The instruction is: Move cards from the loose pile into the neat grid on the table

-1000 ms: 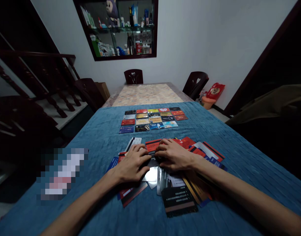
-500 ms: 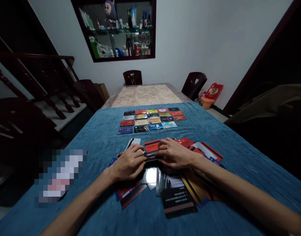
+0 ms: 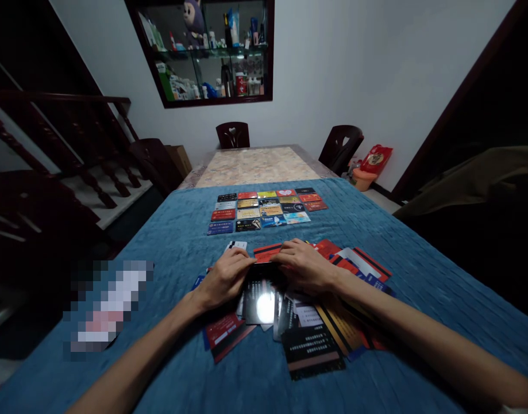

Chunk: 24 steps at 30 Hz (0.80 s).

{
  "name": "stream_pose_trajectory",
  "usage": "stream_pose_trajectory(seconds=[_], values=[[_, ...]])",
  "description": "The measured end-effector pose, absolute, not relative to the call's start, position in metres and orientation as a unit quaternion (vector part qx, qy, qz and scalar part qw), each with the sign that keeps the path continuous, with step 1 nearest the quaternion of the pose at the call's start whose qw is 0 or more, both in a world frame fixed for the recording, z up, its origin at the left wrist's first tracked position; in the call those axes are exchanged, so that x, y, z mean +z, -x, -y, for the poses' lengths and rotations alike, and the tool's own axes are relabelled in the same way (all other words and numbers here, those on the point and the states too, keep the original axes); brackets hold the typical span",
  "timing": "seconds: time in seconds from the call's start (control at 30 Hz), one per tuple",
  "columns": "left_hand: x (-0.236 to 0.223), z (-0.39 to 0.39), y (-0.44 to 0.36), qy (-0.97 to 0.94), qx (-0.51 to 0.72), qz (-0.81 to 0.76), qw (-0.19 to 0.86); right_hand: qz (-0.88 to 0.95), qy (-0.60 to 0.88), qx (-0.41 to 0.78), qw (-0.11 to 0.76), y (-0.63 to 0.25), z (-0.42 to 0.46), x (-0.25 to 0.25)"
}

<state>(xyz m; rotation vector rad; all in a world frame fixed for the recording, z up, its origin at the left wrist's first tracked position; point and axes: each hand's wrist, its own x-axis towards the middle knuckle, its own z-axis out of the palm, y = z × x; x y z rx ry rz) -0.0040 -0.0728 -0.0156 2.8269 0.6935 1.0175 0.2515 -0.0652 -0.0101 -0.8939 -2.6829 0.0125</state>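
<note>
My left hand [image 3: 227, 277] and my right hand [image 3: 304, 265] meet over a loose pile of cards, each with fingers closed on one side of the same card [image 3: 262, 263]. That card is tilted so that little more than its thin edge shows; its face is hidden. Below it lies a glossy dark card [image 3: 255, 307] with a bright glare spot. Around my hands spread a black card with a brown stripe [image 3: 314, 353], a red striped card [image 3: 224, 336], a gold striped card [image 3: 339, 328] and a white card [image 3: 236, 245]. Both hands partly cover the pile.
Beyond the pile, several cards lie face up in rows, a blue card [image 3: 220, 228] at the near left. A blue cloth [image 3: 169, 362] covers this part of the table. A pixelated object [image 3: 112, 305] lies at left. Chairs [image 3: 340, 148] stand around the far end.
Between my hands, the dark card lying flatter has been tipped up until its edge shows. My left hand has shifted slightly upward, and more of the glossy card beneath is uncovered.
</note>
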Motion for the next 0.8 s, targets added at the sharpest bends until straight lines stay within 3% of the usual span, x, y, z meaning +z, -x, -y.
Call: stream_pose_trajectory(seconds=[0.33,0.8], values=[[-0.026,0.069,0.003,-0.909,0.340,-0.239,0.012,0.927,0.332,0.001,0.176,-0.249,0.066,-0.016],[-0.025,0.072,-0.002,-0.885,0.356,-0.294,0.065,0.915,0.339,-0.070,0.206,-0.245,0.065,-0.027]])
